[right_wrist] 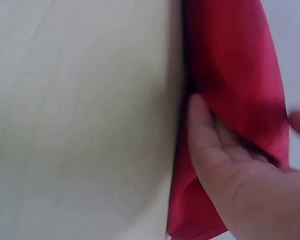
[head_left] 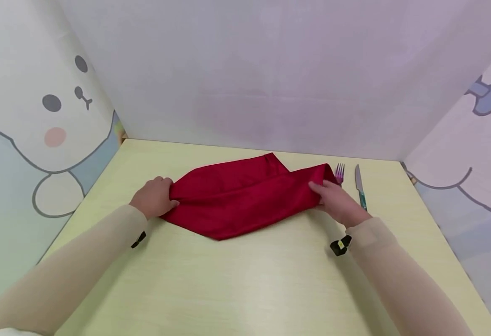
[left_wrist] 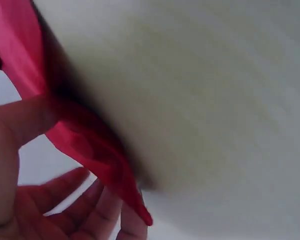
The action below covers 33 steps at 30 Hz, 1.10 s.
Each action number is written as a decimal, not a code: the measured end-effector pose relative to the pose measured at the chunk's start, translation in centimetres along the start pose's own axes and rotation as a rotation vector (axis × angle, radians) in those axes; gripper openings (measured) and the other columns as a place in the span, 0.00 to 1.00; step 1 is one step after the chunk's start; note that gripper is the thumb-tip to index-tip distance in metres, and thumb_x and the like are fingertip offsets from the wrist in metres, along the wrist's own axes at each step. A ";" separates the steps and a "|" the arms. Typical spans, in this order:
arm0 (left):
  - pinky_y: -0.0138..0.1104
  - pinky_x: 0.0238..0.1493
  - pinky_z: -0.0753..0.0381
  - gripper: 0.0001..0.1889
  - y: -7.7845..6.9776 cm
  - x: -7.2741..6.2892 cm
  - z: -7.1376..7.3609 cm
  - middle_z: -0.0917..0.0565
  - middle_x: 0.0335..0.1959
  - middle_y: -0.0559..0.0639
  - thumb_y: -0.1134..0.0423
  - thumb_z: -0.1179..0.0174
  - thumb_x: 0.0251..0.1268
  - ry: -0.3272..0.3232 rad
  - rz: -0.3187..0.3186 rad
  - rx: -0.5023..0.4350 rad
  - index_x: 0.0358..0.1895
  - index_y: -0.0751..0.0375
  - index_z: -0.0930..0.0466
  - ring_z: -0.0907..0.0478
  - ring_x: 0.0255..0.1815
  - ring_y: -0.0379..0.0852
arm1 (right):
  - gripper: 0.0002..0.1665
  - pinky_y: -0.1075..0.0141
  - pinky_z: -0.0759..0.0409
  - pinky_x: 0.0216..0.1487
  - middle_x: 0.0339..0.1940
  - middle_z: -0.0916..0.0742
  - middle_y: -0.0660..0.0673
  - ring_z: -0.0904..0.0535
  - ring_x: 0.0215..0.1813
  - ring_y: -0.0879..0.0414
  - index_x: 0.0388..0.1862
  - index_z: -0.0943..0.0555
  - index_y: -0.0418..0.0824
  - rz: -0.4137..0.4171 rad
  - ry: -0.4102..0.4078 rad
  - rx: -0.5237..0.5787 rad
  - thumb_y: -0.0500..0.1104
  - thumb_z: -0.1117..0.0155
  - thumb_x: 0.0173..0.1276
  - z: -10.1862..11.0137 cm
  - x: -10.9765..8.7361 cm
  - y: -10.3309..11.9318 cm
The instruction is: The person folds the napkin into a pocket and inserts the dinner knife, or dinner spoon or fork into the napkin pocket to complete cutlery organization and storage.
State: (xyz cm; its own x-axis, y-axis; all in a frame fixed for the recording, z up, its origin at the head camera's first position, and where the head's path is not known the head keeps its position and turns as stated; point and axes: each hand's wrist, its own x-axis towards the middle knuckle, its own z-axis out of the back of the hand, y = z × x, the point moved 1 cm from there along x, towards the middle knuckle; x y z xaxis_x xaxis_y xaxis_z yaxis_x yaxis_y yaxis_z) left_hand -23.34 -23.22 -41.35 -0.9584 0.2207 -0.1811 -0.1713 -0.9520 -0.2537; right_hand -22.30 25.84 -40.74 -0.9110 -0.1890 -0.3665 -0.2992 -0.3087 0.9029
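Note:
A red satin cloth napkin, folded into a long band with pointed corners, stretches between my two hands above the table. My left hand grips its left end; in the left wrist view the thumb presses the napkin and the other fingers lie along its far edge. At the right end, my right hand pinches the raised, curled-over part, thumb on top. The right wrist view has the fingers tucked beneath a fold of the napkin.
Beyond my right hand lie a fork, partly hidden by the napkin and hand, and a table knife with a green handle. The pale wooden table meets a plain curtain at the back, with cartoon-printed cloths at both sides.

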 end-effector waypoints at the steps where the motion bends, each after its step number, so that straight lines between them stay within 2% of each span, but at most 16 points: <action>1: 0.54 0.50 0.19 0.28 0.2 0.3 0.1 0.21 0.48 0.66 0.55 0.32 0.67 0.020 0.038 -0.029 0.58 0.75 0.27 0.22 0.47 0.62 | 0.45 0.49 0.34 0.75 0.78 0.36 0.32 0.35 0.76 0.41 0.81 0.49 0.29 -0.026 0.021 -0.076 0.53 0.42 0.81 -0.1 -0.2 -0.2; 2: 0.52 0.48 0.19 0.27 0.4 0.6 0.3 0.21 0.46 0.65 0.54 0.32 0.66 0.044 0.067 -0.060 0.56 0.76 0.27 0.22 0.45 0.61 | 0.49 0.46 0.38 0.77 0.79 0.37 0.32 0.39 0.78 0.39 0.82 0.51 0.27 -0.037 0.044 -0.156 0.52 0.38 0.78 -0.1 -0.4 -0.5; 3: 0.51 0.46 0.19 0.27 0.6 0.9 0.5 0.20 0.44 0.65 0.54 0.33 0.67 0.066 0.090 -0.088 0.54 0.76 0.26 0.22 0.44 0.60 | 0.48 0.47 0.36 0.75 0.76 0.33 0.31 0.37 0.76 0.38 0.79 0.45 0.26 -0.035 0.055 -0.251 0.50 0.34 0.75 -0.2 -0.5 -0.8; 5: 0.48 0.45 0.20 0.23 1.0 1.3 0.8 0.19 0.43 0.63 0.56 0.36 0.69 0.095 0.124 -0.133 0.53 0.76 0.25 0.22 0.42 0.58 | 0.36 0.48 0.27 0.66 0.62 0.23 0.32 0.28 0.65 0.38 0.66 0.30 0.25 -0.007 0.053 -0.406 0.47 0.30 0.70 -0.4 -0.8 -1.1; 6: 0.47 0.44 0.21 0.21 1.2 1.4 1.0 0.18 0.42 0.62 0.57 0.38 0.70 0.109 0.137 -0.150 0.52 0.75 0.24 0.22 0.41 0.57 | 0.28 0.50 0.24 0.59 0.54 0.20 0.33 0.25 0.57 0.40 0.57 0.26 0.27 0.013 0.041 -0.456 0.46 0.30 0.70 -0.5 -0.9 -1.1; 8: 0.45 0.44 0.21 0.17 1.5 1.5 1.5 0.18 0.42 0.61 0.61 0.41 0.72 0.130 0.151 -0.180 0.51 0.74 0.22 0.22 0.41 0.56 | 0.17 0.55 0.26 0.47 0.38 0.22 0.41 0.27 0.44 0.47 0.43 0.26 0.34 0.079 0.027 -0.484 0.46 0.32 0.72 -0.7 -1.0 -0.8; 9: 0.45 0.44 0.21 0.15 1.7 1.5 1.7 0.18 0.42 0.62 0.63 0.43 0.73 0.133 0.155 -0.184 0.51 0.74 0.21 0.23 0.41 0.56 | 0.16 0.56 0.26 0.46 0.37 0.22 0.43 0.27 0.44 0.49 0.43 0.26 0.35 0.106 0.019 -0.486 0.47 0.34 0.75 -0.7 -1.1 -0.6; 11: 0.44 0.44 0.22 0.14 1.9 1.4 2.3 0.18 0.42 0.62 0.65 0.46 0.73 0.132 0.157 -0.202 0.51 0.74 0.20 0.23 0.41 0.56 | 0.19 0.54 0.24 0.51 0.41 0.20 0.41 0.24 0.46 0.48 0.51 0.25 0.34 0.139 0.006 -0.429 0.50 0.38 0.79 -0.3 -1.2 0.0; 14: 0.44 0.43 0.22 0.14 2.1 0.8 3.3 0.18 0.43 0.63 0.65 0.46 0.74 0.095 0.145 -0.226 0.51 0.74 0.19 0.24 0.43 0.58 | 0.27 0.56 0.22 0.57 0.49 0.18 0.40 0.20 0.51 0.51 0.65 0.30 0.35 0.136 -0.058 -0.297 0.55 0.46 0.83 0.8 -1.4 1.0; 17: 0.44 0.42 0.23 0.14 2.1 -0.2 4.0 0.18 0.44 0.64 0.64 0.45 0.75 0.052 0.128 -0.255 0.50 0.74 0.20 0.25 0.44 0.60 | 0.31 0.63 0.18 0.47 0.51 0.18 0.40 0.17 0.45 0.55 0.72 0.37 0.37 0.092 -0.117 -0.123 0.57 0.53 0.85 2.0 -1.5 2.0; 19: 0.42 0.40 0.23 0.13 1.9 -1.0 4.0 0.19 0.42 0.62 0.63 0.44 0.75 0.046 0.118 -0.281 0.50 0.72 0.20 0.25 0.43 0.58 | 0.32 0.66 0.17 0.44 0.57 0.20 0.42 0.17 0.48 0.57 0.77 0.41 0.41 0.063 -0.123 0.000 0.57 0.56 0.85 2.6 -1.7 2.4; 21: 0.41 0.38 0.23 0.12 1.6 -1.9 3.7 0.19 0.38 0.59 0.62 0.43 0.76 0.066 0.113 -0.322 0.49 0.70 0.20 0.25 0.39 0.55 | 0.30 0.66 0.17 0.42 0.59 0.23 0.43 0.19 0.49 0.56 0.78 0.42 0.45 0.019 -0.095 0.118 0.56 0.58 0.86 2.9 -1.8 2.5; 22: 0.40 0.36 0.23 0.12 1.5 -2.4 3.5 0.19 0.36 0.58 0.62 0.43 0.76 0.084 0.114 -0.349 0.49 0.69 0.20 0.25 0.37 0.54 | 0.28 0.64 0.16 0.46 0.59 0.24 0.44 0.20 0.50 0.56 0.77 0.41 0.46 -0.009 -0.074 0.184 0.56 0.59 0.86 2.9 -1.9 2.4; 25: 0.38 0.34 0.25 0.10 1.2 -3.9 2.6 0.21 0.31 0.53 0.62 0.43 0.77 0.135 0.130 -0.429 0.47 0.67 0.21 0.25 0.32 0.49 | 0.20 0.62 0.16 0.45 0.54 0.22 0.45 0.20 0.48 0.54 0.67 0.35 0.47 -0.097 -0.029 0.304 0.55 0.57 0.86 2.7 -2.0 1.6; 28: 0.38 0.35 0.25 0.09 1.4 -5.4 1.7 0.21 0.30 0.52 0.61 0.41 0.76 0.174 0.145 -0.483 0.46 0.65 0.21 0.26 0.32 0.48 | 0.20 0.61 0.15 0.46 0.50 0.20 0.46 0.18 0.45 0.54 0.66 0.35 0.42 -0.150 0.003 0.289 0.51 0.49 0.85 2.2 -2.3 0.3; 33: 0.39 0.34 0.24 0.07 1.9 -7.5 0.0 0.21 0.28 0.52 0.62 0.38 0.73 0.223 0.147 -0.534 0.41 0.64 0.21 0.24 0.29 0.48 | 0.36 0.60 0.15 0.50 0.57 0.19 0.38 0.15 0.48 0.53 0.77 0.44 0.31 -0.157 0.006 0.064 0.41 0.39 0.79 1.3 -3.3 -1.5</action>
State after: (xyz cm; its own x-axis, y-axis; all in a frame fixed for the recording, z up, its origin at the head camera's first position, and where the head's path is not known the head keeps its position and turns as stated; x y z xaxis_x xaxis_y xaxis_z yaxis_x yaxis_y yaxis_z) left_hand -16.45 -26.67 -40.43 -0.8825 0.1888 -0.4307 0.1533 -0.7503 -0.6430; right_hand -19.22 28.18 -40.55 -0.8501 -0.1485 -0.5053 -0.4554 -0.2746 0.8469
